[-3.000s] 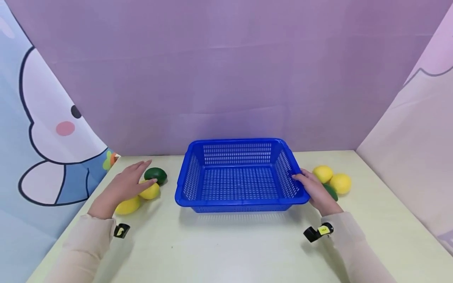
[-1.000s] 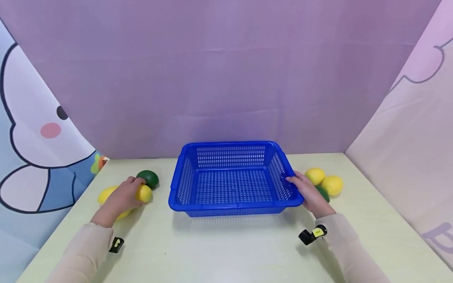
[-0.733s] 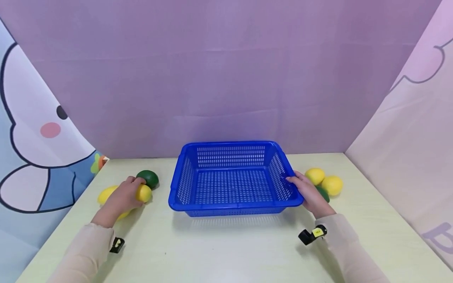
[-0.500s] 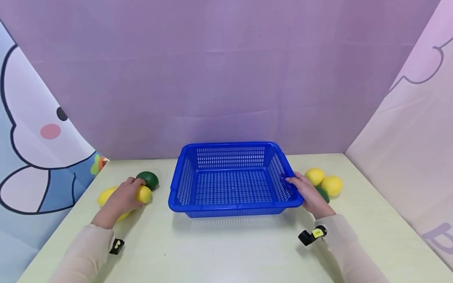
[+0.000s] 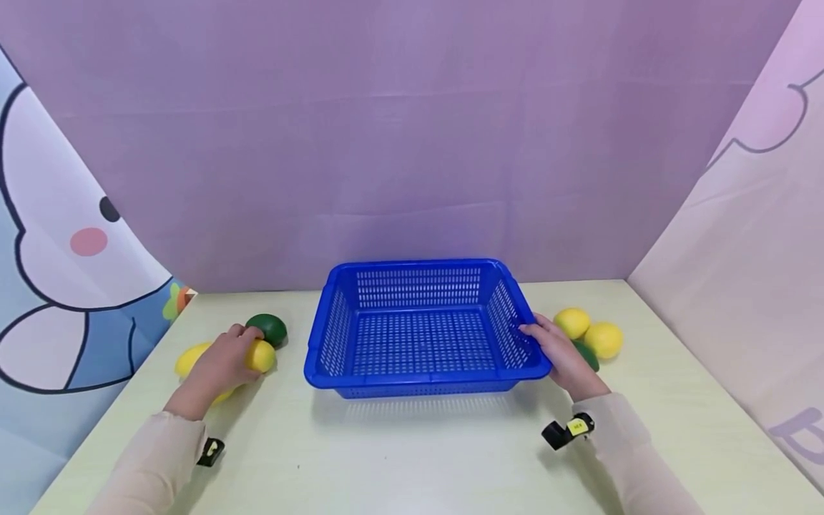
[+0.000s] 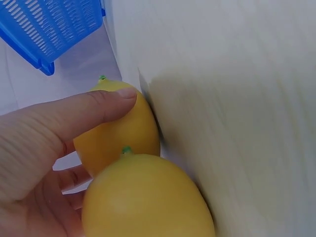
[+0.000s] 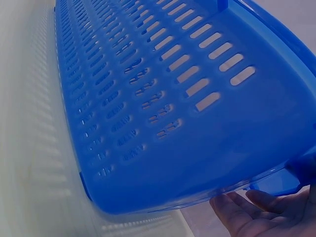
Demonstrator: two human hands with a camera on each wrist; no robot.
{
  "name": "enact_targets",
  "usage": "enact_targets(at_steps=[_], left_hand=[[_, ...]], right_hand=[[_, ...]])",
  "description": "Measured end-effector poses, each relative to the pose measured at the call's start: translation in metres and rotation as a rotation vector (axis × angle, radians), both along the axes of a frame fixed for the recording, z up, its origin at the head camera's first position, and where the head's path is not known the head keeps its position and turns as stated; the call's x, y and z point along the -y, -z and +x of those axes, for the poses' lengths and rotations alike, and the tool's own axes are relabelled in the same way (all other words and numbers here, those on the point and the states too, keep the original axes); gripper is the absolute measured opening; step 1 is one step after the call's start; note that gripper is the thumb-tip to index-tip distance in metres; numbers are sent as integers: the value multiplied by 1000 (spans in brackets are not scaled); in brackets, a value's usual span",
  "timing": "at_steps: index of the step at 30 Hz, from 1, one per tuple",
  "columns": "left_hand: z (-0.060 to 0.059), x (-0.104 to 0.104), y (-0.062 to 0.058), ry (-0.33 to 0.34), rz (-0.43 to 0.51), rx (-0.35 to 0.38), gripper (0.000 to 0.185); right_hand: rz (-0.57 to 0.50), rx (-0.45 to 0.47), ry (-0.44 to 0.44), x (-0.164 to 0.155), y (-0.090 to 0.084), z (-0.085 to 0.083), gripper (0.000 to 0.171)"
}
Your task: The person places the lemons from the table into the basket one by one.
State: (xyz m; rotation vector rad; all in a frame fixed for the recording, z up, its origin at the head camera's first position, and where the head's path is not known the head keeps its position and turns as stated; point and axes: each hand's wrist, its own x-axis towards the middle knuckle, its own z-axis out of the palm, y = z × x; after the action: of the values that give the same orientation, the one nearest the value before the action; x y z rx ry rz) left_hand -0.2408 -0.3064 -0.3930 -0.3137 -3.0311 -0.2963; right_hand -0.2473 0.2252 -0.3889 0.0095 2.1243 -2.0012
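Observation:
On the left of the table my left hand [image 5: 222, 361] holds a lemon [image 5: 260, 355], thumb across its side and fingers curled behind it, as the left wrist view shows. A second lemon [image 6: 145, 202] lies right beside it, nearer that camera. In the head view, yellow fruit [image 5: 191, 359] shows on both sides of the hand, partly hidden by it. A dark green, avocado-like fruit [image 5: 267, 330] sits just beyond the fingertips. My right hand [image 5: 566, 357] grips the right rim of a blue slatted plastic basket [image 5: 421, 377], thumb over the inside and fingers underneath. No fruit is in the basket.
Right of the basket, two lemons [image 5: 604, 340] lie together with a dark green fruit [image 5: 586, 355] partly behind my right hand. A purple cloth wall [image 5: 412, 143] stands along the table's back edge, with printed panels at both sides.
Since three seconds ago my left hand has come down from above the fruit and curled round a lemon. Over the last second both hands and the basket stay nearly still.

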Motion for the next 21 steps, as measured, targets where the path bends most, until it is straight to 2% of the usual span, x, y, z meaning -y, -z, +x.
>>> enact_targets(at_steps=[10,21], left_hand=[[4,-4,0,-5,4,3,61],[12,3,0,9,5,-34,61]], right_hand=[[-14,-13,-9,-3,-2,1,58],[-39,-16,-8,-1,1,2,56]])
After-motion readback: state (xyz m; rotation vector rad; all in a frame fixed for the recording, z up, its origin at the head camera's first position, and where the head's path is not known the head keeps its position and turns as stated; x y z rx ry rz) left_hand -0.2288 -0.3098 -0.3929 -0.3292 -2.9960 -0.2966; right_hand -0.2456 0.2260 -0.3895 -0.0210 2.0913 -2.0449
